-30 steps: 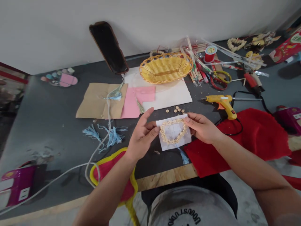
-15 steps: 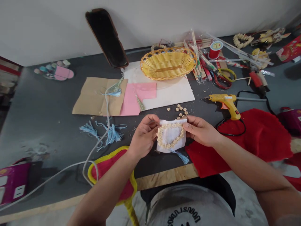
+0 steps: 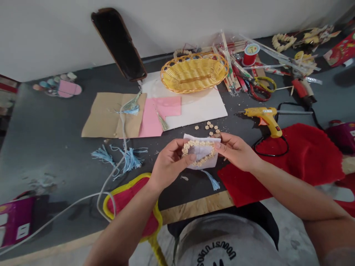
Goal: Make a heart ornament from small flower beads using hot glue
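A small white sheet (image 3: 212,162) is held up between my two hands, with a ring of cream flower-shaped beads (image 3: 203,143) on its face. My left hand (image 3: 170,162) pinches the left side, its thumb lying over the beads. The right edge is gripped by my right hand (image 3: 235,149), thumb in front and the other fingers partly hidden behind. Just beyond the sheet lie several loose flower beads (image 3: 211,126). A blue tassel (image 3: 212,180) rests on the table below it.
A yellow glue gun (image 3: 264,116) and red felt (image 3: 305,159) are at the right. Behind stand a wicker basket (image 3: 194,75) and a leaning phone (image 3: 119,44). Blue tassels (image 3: 131,160), a white cable (image 3: 107,181) and brown paper (image 3: 107,114) lie left.
The sheet has tilted, so its lower edge sits higher. My left thumb has moved right, onto the beads. The whole view has shifted slightly.
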The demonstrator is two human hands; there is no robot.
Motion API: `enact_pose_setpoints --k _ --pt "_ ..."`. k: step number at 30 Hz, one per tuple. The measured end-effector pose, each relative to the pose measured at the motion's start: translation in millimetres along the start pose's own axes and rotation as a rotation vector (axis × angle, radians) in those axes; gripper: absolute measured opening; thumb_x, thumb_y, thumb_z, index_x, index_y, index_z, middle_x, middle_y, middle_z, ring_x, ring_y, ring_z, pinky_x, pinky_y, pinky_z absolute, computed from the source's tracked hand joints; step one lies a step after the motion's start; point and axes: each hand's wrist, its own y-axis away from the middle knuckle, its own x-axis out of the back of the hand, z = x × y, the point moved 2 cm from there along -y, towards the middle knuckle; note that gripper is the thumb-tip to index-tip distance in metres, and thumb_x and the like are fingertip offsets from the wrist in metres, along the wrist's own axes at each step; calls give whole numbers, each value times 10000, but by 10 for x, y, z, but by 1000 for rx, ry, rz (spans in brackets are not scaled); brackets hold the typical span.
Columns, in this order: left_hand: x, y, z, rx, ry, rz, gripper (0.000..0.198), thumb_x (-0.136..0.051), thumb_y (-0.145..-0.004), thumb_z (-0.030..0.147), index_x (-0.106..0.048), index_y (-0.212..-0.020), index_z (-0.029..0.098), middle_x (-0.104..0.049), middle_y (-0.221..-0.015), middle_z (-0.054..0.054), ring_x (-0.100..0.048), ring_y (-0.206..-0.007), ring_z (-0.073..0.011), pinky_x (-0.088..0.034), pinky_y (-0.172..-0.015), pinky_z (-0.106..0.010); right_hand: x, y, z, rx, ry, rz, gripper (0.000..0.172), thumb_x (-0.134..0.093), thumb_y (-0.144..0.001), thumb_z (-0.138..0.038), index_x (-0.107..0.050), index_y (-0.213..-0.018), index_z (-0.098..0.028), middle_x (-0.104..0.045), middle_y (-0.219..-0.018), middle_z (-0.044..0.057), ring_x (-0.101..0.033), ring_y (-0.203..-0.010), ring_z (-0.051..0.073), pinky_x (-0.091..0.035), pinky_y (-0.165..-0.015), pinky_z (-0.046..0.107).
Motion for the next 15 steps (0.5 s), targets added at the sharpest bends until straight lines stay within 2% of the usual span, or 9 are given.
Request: enact_pose_setpoints --k 3,6,8,12,15 --pt "-29 31 42 -34 -113 -37 276 -812 -764 281 -678 -988 191 -671 -830 5 -583 -709 -99 -491 -668 -203 30 -25 -131 -37 118 -57 411 -598 -895 -558 -644 -1034 -174 -616 -899 24 -534 -766 117 -411 -654 235" --pt "-40 64 83 -78 -243 -91 221 -772 -805 282 -680 -978 179 -643 -813 2 -546 -689 -100 -450 -625 -198 38 -89 -254 -107 274 -116 354 -588 -890 -520 -646 -867 -172 -501 -683 -39 -422 -621 88 -311 -560 228" --pt "-34 80 90 -104 -311 -108 187 -739 -835 285 -678 -977 180 -634 -830 -7 -542 -701 -107 -438 -622 -205 15 -140 -308 -162 314 -176 329 -608 -855 -495 -617 -768 -178 -447 -619 -61 -376 -582 80 -278 -547 232" --pt "-18 95 76 -154 -415 -124 153 -705 -866 279 -679 -998 207 -612 -867 -14 -522 -711 -111 -412 -619 -211 -29 -221 -342 -224 325 -263 242 -599 -803 -412 -607 -728 -182 -493 -628 -62 -416 -594 82 -293 -570 238" --pt "-20 101 79 -211 -466 -140 144 -699 -866 248 -687 -1009 229 -612 -882 -17 -528 -728 -116 -413 -630 -212 -28 -259 -331 -228 358 -301 201 -568 -791 -355 -594 -682 -188 -464 -594 -71 -387 -563 74 -261 -552 243"
